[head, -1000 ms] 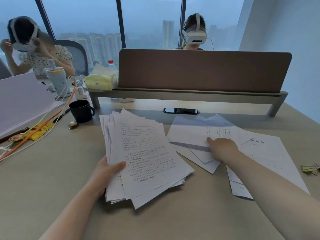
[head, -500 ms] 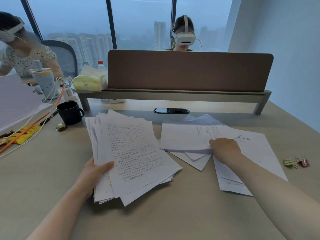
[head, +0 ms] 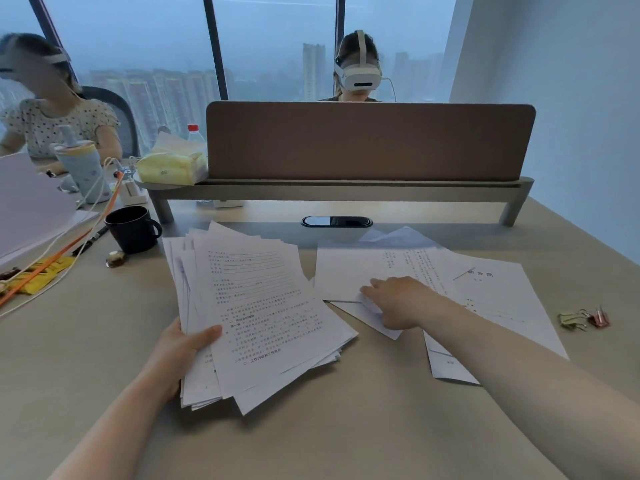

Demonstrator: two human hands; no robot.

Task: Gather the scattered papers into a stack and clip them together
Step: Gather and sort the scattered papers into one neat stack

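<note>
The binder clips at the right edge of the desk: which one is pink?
The pink clip is the outermost of the cluster, farthest from the right hand. The clips beside it, nearer the loose sheets, are pale green.

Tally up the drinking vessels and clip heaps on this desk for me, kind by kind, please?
Black mug: 1
Pale blue cup with a straw lid: 1
Red-capped bottle: 1
Heap of binder clips, green and pink, too small to count singly: 1
Total: 4
</note>
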